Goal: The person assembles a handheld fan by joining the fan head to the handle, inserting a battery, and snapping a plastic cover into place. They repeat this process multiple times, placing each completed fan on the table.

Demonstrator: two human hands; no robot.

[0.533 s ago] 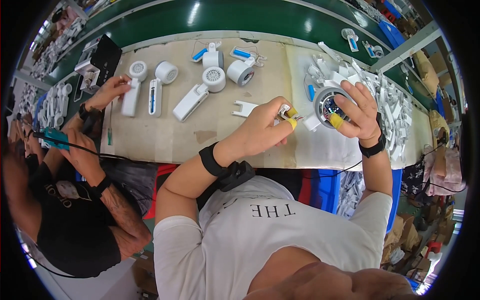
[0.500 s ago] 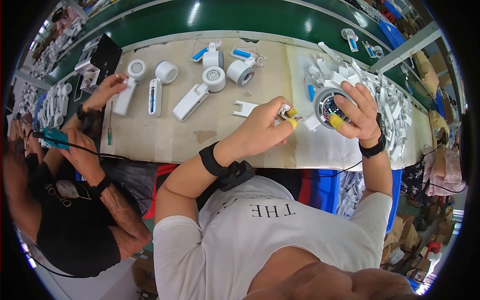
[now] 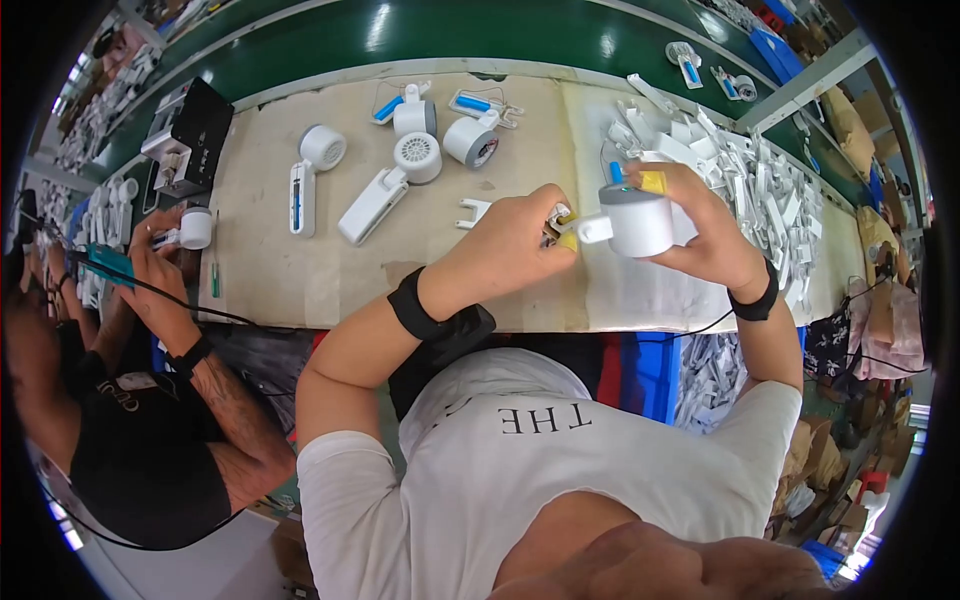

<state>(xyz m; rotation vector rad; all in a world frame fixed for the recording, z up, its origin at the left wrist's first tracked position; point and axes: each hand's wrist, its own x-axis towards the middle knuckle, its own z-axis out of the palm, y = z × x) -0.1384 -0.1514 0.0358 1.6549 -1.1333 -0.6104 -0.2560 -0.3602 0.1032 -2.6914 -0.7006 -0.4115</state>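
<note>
My right hand (image 3: pixel 712 225) is closed around a white cylindrical fan head (image 3: pixel 642 225) with a grey rim, its short neck (image 3: pixel 595 231) pointing left. My left hand (image 3: pixel 500 245) pinches a small whitish part (image 3: pixel 553 224) right beside the end of that neck. The fingers hide most of this part, and I cannot tell whether it is joined to the neck. Yellow wraps cover a finger on each hand. Just left of my left hand lies a white forked plastic piece (image 3: pixel 470 213).
Assembled handheld fans (image 3: pixel 372 207) and fan heads (image 3: pixel 470 140) lie on the left of the tabletop (image 3: pixel 400 285). White plastic parts (image 3: pixel 770 200) are heaped at the right. A co-worker's hand (image 3: pixel 160 300) holds a teal power screwdriver (image 3: pixel 108 265) near a black box (image 3: pixel 188 135).
My right hand has turned the fan head from its open face showing to its side showing, neck toward my left hand. The co-worker has pulled a fan from the table toward themselves.
</note>
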